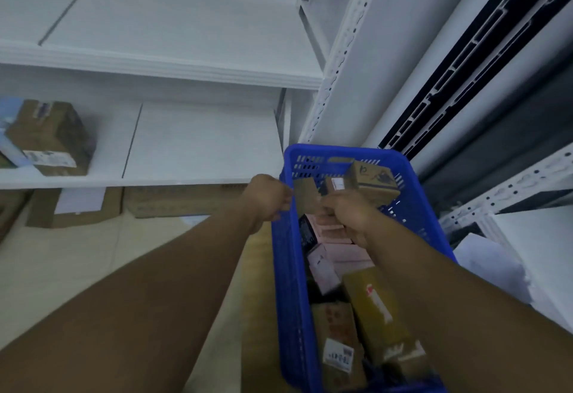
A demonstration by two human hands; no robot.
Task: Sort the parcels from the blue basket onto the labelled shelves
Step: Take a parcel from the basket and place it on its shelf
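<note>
The blue basket (288,284) stands at the lower right, filled with several parcels: brown boxes, pink and white packets, and a yellow-brown box (372,306). Both hands meet over its far end on a small brown parcel (305,196). My left hand (268,199) sits at the basket's left rim, fingers curled against the parcel's left edge. My right hand (350,213) grips the parcel's right side from inside the basket. A printed brown box (373,182) lies just behind them. No shelf labels can be read.
White shelves fill the left: an upper shelf (170,20) and a lower shelf (201,144) with a labelled brown box (51,135) at its left end. Flat cartons (77,206) lie on the floor beneath. A second white rack (511,188) stands at right.
</note>
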